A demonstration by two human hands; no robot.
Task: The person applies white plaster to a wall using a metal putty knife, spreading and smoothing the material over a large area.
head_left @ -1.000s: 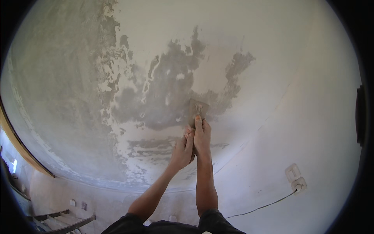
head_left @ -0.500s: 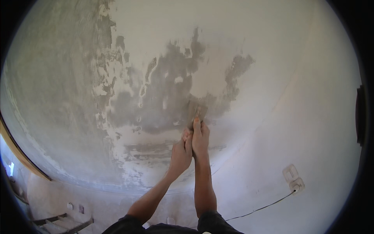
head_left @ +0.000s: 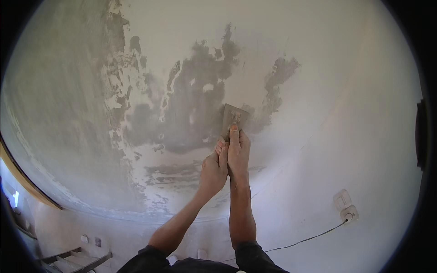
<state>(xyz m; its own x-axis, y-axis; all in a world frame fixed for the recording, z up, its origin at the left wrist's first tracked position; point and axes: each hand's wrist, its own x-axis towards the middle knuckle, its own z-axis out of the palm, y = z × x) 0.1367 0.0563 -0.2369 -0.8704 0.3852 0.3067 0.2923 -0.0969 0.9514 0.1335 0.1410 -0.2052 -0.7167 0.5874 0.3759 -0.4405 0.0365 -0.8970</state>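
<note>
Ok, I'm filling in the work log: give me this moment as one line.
both hands: right hand and left hand grip one scraper | blade flat against ceiling | on grey scraped patch | arms raised

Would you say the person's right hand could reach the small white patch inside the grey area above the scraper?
Probably yes: the right hand already presses the scraper just below the white patch, and nothing lies between them on the bare ceiling.

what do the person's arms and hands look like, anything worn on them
Both forearms are bare, with dark sleeves pushed up to about the elbows. The left hand and right hand wear no gloves, and no rings, watch or bands show. Pale dust or plaster smears cover the fingers and backs of the hands. Both arms are lean and long.
</note>
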